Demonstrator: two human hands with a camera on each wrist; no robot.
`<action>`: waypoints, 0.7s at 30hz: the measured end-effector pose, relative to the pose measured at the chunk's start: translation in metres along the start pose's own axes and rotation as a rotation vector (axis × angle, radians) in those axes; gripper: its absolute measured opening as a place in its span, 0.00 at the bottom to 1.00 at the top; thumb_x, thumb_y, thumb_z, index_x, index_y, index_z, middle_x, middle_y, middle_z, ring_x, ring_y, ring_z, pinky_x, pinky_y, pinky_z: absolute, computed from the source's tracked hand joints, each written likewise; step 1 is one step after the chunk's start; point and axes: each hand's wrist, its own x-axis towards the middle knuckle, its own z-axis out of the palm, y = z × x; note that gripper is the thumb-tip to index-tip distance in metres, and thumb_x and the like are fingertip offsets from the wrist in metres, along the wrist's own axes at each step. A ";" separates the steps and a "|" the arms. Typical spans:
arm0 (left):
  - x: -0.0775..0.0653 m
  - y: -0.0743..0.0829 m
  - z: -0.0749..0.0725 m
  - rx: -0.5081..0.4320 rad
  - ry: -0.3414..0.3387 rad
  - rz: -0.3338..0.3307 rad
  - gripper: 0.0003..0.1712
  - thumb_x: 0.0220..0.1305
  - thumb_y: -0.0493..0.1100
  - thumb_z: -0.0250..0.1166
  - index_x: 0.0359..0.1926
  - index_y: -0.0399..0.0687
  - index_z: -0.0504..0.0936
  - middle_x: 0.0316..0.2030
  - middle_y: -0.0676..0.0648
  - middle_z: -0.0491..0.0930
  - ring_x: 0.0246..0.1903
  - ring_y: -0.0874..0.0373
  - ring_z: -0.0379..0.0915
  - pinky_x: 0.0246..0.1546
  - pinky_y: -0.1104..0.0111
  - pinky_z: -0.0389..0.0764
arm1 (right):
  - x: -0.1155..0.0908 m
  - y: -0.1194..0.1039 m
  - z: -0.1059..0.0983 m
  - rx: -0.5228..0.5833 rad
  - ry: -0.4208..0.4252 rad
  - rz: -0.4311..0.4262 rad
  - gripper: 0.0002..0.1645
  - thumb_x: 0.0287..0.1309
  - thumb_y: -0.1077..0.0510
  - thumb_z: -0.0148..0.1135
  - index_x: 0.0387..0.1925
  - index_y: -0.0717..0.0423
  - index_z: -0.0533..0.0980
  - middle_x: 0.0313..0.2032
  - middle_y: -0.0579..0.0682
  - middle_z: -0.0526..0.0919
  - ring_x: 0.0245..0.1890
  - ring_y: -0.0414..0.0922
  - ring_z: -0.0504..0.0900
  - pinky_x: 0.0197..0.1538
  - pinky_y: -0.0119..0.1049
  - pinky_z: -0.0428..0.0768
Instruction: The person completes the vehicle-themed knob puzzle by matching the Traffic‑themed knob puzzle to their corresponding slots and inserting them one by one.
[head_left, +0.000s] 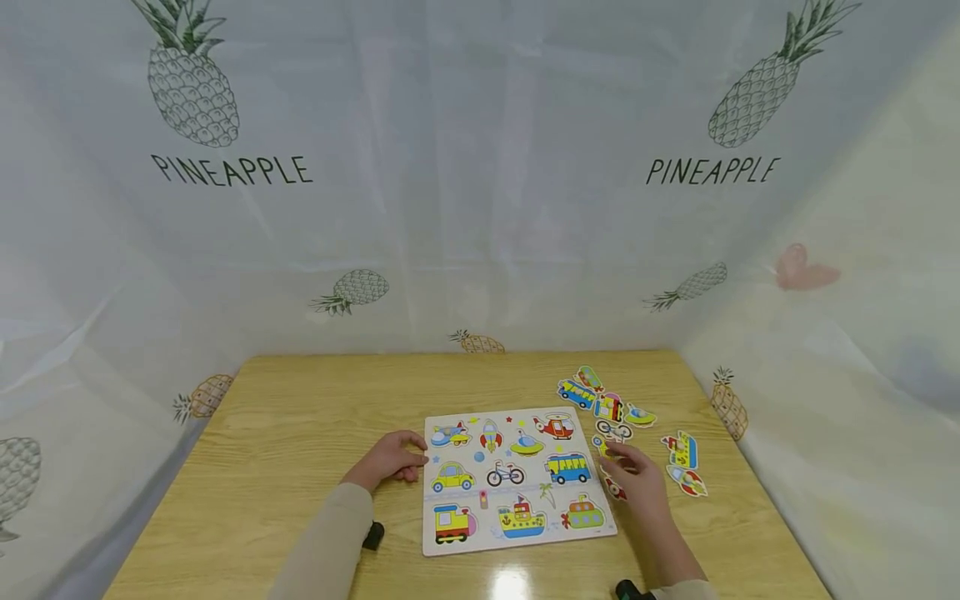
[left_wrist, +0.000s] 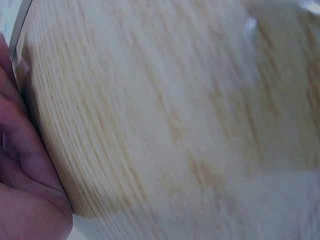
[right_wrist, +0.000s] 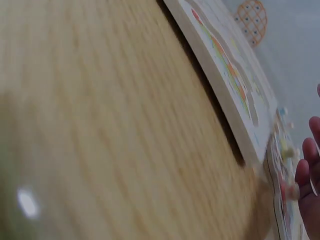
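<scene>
A wooden puzzle board [head_left: 487, 454] with printed vehicles lies flat on the table. My left hand [head_left: 393, 457] is at its left edge, fingertips touching the side; the left wrist view shows the fingers [left_wrist: 25, 135] loosely bent beside it. My right hand [head_left: 637, 479] reaches over loose puzzle pieces off the board's right edge, fingertips right at a yellow piece [head_left: 598, 443] that they partly cover. A bicycle piece [head_left: 613, 430] lies just beyond, and a red piece [head_left: 615, 489] shows under the hand. In the right wrist view, fingertips [right_wrist: 302, 172] are close to a small knob [right_wrist: 291, 191].
Further back lie bus [head_left: 576, 393], submarine [head_left: 589, 378], train [head_left: 608, 407] and flying saucer [head_left: 640, 416] pieces. Right of the hand are ship [head_left: 681, 450] and rocket [head_left: 686, 480] pieces. A pineapple-printed curtain [head_left: 480, 233] hangs behind the wooden table [head_left: 315, 400].
</scene>
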 end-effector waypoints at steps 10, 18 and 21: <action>0.002 -0.001 0.001 0.034 0.028 -0.007 0.14 0.63 0.37 0.67 0.47 0.37 0.77 0.15 0.48 0.77 0.14 0.62 0.73 0.17 0.73 0.71 | -0.013 0.018 -0.042 -0.034 0.085 -0.006 0.23 0.59 0.56 0.69 0.54 0.63 0.79 0.40 0.44 0.84 0.34 0.31 0.76 0.36 0.25 0.75; 0.003 -0.004 0.000 0.031 0.022 0.001 0.14 0.62 0.37 0.68 0.47 0.37 0.77 0.15 0.47 0.77 0.14 0.61 0.73 0.17 0.72 0.72 | -0.020 0.029 -0.064 0.055 0.222 0.037 0.23 0.58 0.61 0.69 0.53 0.70 0.77 0.31 0.28 0.81 0.31 0.28 0.77 0.35 0.20 0.73; 0.004 -0.003 0.000 0.019 0.012 0.009 0.14 0.62 0.37 0.68 0.47 0.37 0.77 0.15 0.47 0.77 0.14 0.61 0.74 0.17 0.72 0.72 | -0.021 0.031 -0.071 0.070 0.246 0.062 0.24 0.58 0.61 0.69 0.53 0.70 0.76 0.29 0.27 0.81 0.30 0.27 0.77 0.35 0.19 0.73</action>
